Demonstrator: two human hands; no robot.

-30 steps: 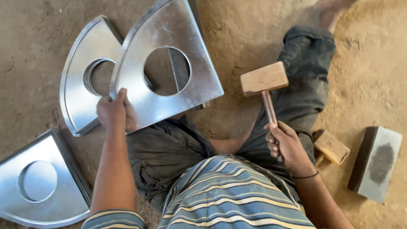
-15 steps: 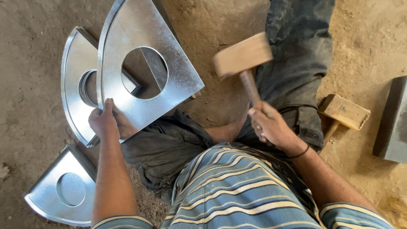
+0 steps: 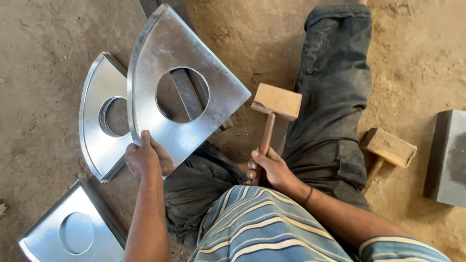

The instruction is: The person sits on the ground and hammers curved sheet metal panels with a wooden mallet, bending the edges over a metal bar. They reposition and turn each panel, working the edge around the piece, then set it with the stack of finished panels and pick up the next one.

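While left hand (image 3: 143, 159) grips the fan-shaped metal sheet (image 3: 182, 94) by its lower edge, tilted over the floor, right hand (image 3: 270, 167) is closed round the wooden mallet (image 3: 275, 106) w/ head beside sheet's corner. Risk: sheet slipping, or a blow glancing toward the fingers.

— What are you wearing, from what your head camera shows?

— A short-sleeved shirt (image 3: 272, 228) striped in grey-blue, cream and mustard, and dark grey trousers (image 3: 330, 97), dusty and worn (one side pocket shows near your knee).

— Anything on your arms?

— A thin dark band (image 3: 307, 196) circles your right wrist. Your forearms are bare.
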